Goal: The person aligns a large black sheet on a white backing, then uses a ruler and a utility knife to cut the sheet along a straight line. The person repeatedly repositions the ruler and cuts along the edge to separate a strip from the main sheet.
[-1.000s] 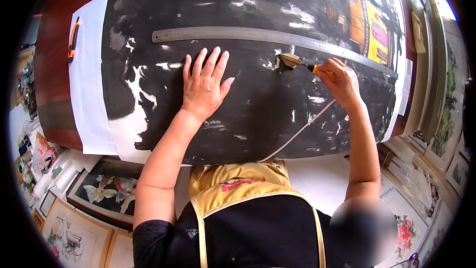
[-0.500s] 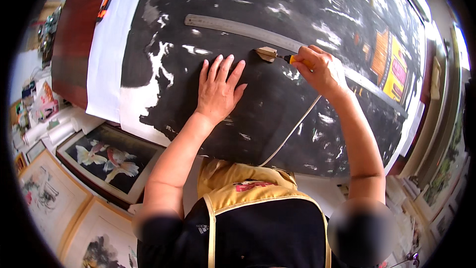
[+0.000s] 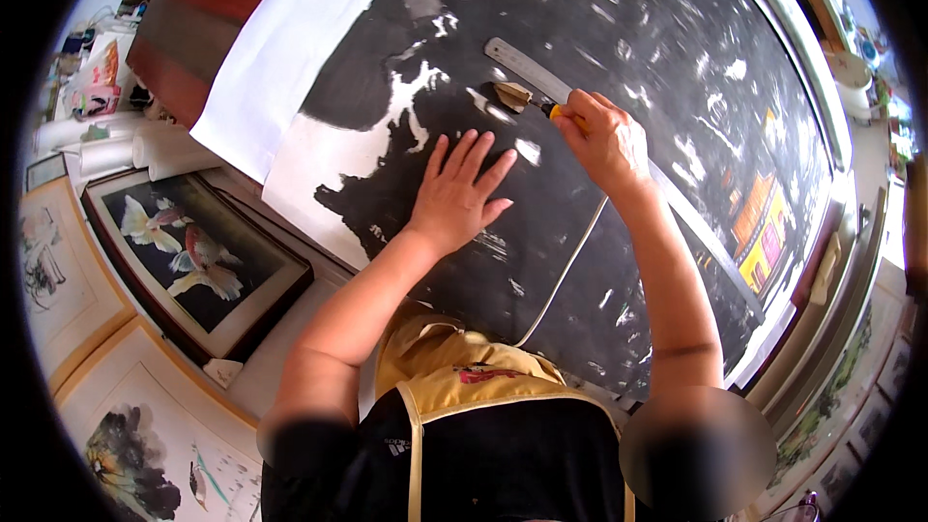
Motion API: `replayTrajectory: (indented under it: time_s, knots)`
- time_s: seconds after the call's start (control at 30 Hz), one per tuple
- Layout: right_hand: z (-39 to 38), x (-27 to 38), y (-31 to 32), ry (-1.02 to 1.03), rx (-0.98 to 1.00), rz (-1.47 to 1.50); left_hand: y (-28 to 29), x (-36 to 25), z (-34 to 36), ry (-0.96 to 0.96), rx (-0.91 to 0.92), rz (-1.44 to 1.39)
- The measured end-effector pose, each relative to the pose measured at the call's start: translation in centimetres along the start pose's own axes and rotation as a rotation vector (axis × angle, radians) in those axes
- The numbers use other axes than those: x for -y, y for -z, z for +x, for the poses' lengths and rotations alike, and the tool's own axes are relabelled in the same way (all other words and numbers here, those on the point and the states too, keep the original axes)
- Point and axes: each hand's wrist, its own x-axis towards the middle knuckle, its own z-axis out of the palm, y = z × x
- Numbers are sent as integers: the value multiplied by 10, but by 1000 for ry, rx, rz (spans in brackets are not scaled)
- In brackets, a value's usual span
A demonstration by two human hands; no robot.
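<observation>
My right hand [image 3: 607, 140] is closed round the yellow handle of a small corded iron with a flat, pointed, leaf-shaped metal head [image 3: 512, 97]. Its head is by the far left end of a long metal ruler [image 3: 527, 68], on the near side of it. A pale cord [image 3: 577, 249] trails from below this hand toward my lap. My left hand [image 3: 462, 191] lies flat, fingers spread, on the large black-painted sheet [image 3: 628, 329], which has white streaks and patches. Whether the iron's head touches the sheet is hard to see.
White paper [image 3: 280, 48] borders the black sheet on the left, over a dark red tabletop [image 3: 188, 58]. An orange and yellow painted building [image 3: 764, 232] shows at the right. A framed goldfish picture [image 3: 249, 314] and other paintings lie at the lower left.
The view has turned, swinging the sheet and ruler clockwise. My right hand has slid the iron leftward along the ruler toward its far left end. My left hand still lies flat.
</observation>
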Motion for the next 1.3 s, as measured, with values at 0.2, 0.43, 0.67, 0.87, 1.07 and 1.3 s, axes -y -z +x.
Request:
replayTrajectory:
  time_s: [0.2,0.43,0.67,0.87,1.07,1.3]
  knots:
    - [51,39,-20,43,16,-30,1,4,-3,0,19,-6]
    - [126,95,-61,64,-52,-17,-1,8,-4,-33,35,56]
    - [103,75,-32,8,34,-13,-1,8,-4,-18,-26,-23]
    - [-70,-32,73,-273,-15,96,-4,0,0,-38,-72,29]
    - [-201,-119,92,-273,-81,50,-21,-55,25,-27,-60,78]
    - [-204,-143,80,-172,-56,67,-70,-110,45,-7,-105,186]
